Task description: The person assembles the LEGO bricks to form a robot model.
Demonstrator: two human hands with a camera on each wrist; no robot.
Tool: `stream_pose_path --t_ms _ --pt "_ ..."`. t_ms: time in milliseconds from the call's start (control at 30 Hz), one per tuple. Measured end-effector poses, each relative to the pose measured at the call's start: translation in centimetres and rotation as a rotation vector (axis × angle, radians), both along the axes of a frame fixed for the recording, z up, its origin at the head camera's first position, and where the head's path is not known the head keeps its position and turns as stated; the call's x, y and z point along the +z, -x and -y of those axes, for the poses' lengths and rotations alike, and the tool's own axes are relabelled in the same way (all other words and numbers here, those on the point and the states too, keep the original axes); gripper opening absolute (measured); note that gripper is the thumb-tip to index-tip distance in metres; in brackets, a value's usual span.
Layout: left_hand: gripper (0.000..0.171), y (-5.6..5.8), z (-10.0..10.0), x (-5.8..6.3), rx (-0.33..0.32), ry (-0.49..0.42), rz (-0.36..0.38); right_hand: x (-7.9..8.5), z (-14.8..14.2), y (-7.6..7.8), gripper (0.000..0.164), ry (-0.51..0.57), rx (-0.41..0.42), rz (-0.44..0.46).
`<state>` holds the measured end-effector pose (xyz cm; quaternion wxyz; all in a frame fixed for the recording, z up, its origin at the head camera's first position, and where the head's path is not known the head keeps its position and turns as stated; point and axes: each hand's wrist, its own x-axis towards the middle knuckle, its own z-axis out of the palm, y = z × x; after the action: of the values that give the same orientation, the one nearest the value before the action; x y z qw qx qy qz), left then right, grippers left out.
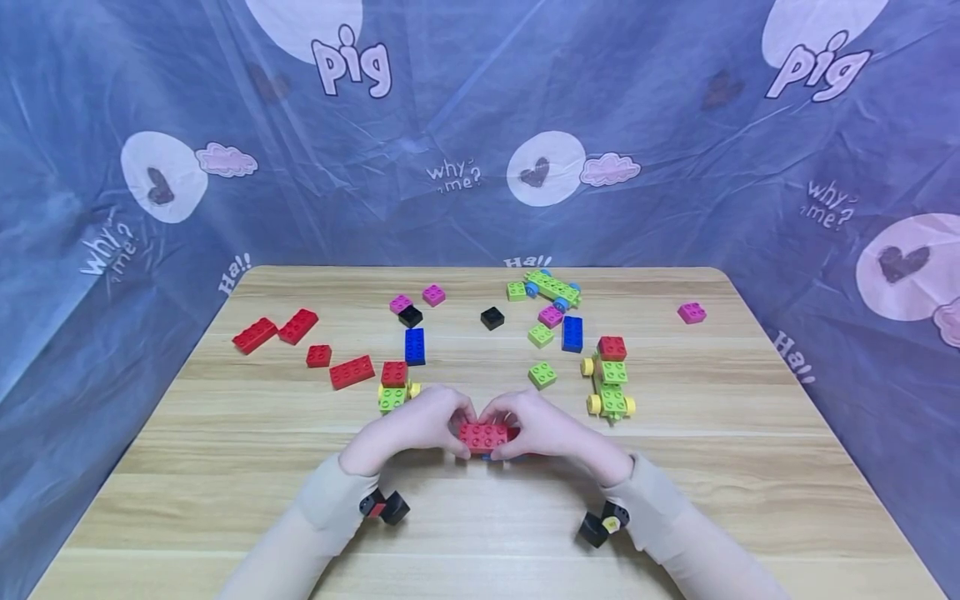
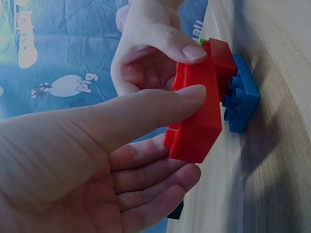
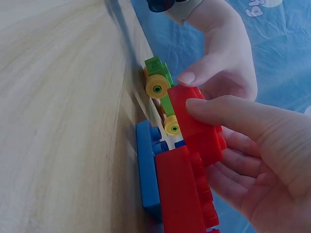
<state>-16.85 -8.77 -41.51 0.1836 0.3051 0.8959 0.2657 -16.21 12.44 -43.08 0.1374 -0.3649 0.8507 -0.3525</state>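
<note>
- My left hand (image 1: pixel 438 421) pinches one end of a red block (image 1: pixel 483 437), thumb on one face and fingertips on the other.
- My right hand (image 1: pixel 528 421) pinches the same block's other end, its fingers just as narrow.
- The red block is level, near the bare knobs of a blue block (image 2: pixel 248 99) low over the table (image 1: pixel 480 533).
- A second red block (image 3: pixel 181 189) sits on the blue block's other end.
- Beyond my left wrist stands a green car (image 1: pixel 392 400).
</note>
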Motion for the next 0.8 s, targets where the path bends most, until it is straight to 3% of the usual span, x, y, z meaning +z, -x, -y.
stream_pose_path --t_ms 433,800 --pt "0.034 -0.03 0.01 -0.1 -0.013 0.017 -0.049 -0.15 -0.09 0.11 0.042 0.014 0.033 -0.043" --pt "0.033 -0.09 -0.17 -0.36 0.001 0.011 -0.016 -0.59 -0.22 0.32 0.041 -0.016 0.05 -0.075"
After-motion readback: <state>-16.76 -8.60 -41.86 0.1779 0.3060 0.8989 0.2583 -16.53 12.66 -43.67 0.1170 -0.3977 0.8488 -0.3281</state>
